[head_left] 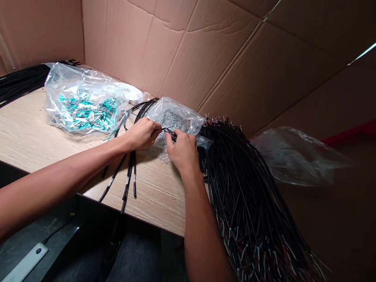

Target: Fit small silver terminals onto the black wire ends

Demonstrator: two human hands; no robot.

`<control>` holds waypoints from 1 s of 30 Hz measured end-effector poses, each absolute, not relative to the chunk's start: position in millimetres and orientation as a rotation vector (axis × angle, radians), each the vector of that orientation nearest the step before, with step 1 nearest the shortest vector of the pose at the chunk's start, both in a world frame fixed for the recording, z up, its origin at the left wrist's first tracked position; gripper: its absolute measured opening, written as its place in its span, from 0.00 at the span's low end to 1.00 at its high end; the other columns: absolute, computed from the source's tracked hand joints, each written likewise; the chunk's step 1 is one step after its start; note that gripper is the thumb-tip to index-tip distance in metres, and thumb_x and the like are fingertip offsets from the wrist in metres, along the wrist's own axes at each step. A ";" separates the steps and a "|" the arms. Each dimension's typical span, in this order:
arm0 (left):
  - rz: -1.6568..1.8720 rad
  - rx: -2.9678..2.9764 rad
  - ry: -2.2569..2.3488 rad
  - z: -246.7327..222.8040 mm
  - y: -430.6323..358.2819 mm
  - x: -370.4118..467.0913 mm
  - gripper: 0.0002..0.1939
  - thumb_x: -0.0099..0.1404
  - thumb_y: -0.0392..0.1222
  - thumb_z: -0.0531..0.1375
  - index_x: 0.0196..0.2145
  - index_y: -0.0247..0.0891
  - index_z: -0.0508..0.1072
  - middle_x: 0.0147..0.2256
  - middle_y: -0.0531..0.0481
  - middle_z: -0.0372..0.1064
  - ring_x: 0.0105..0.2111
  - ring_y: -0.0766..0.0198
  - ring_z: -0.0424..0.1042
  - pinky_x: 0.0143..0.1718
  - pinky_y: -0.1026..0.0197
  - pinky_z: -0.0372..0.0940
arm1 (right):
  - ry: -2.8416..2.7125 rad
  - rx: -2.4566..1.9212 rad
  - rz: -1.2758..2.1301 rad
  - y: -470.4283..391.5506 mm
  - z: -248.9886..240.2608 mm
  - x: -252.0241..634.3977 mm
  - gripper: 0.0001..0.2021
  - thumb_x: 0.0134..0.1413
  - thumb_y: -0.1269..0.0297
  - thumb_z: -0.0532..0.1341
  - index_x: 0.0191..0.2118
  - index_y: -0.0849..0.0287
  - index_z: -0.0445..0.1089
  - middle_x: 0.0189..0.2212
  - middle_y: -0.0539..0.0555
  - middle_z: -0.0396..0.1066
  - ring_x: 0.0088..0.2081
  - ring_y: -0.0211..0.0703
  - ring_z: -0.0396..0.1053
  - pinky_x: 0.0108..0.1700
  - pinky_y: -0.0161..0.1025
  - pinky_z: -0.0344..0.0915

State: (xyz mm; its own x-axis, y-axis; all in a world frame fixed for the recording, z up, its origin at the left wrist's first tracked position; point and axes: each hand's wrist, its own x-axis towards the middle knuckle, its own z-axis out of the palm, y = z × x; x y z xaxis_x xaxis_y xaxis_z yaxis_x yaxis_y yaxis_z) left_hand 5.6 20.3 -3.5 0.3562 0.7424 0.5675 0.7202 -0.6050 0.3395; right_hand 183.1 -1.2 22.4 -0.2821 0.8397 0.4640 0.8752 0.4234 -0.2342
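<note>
My left hand [145, 134] is closed, its fingertips pinching what looks like a thin wire end in front of a clear bag. Close beside it, my right hand [184, 150] is closed on a short dark length that looks like a black cable [171, 132]; the fingers hide most of it. Behind both hands lies the clear plastic bag [194, 119], filled with small silvery metal pieces [173, 119]. Some of these pieces lie loose below the hands. Several black cables [129, 177] with silvery bands near their ends pass under my left wrist and reach the table's front edge.
A clear bag [84, 103] of teal and silver pieces stands at left, near more black cables [10, 81]. A thick bundle of black cables [248, 182] with stripped coloured ends hangs over the wooden table's [159, 197] right side. Cardboard walls [160, 39] enclose the back.
</note>
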 end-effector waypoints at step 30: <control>0.795 2.633 1.631 -1.4 15.4 8.3 0.20 0.76 0.38 0.47 0.38 0.33 0.79 0.29 0.39 0.75 0.27 0.59 0.70 0.32 0.56 0.58 | -2.077 -1.522 -0.056 -3.9 24.5 182.3 0.14 0.69 0.60 0.59 0.36 0.63 0.78 0.33 0.64 0.78 0.32 0.49 0.72 0.36 0.43 0.58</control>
State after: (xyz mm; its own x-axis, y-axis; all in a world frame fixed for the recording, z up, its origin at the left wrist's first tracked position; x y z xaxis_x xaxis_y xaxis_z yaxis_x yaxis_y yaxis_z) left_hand 8.3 15.4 -1.4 0.3563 0.8257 0.4373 0.8534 -0.4782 0.2074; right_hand 182.3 -3.9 24.5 -0.2000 0.8672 0.4561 0.8905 0.3550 -0.2844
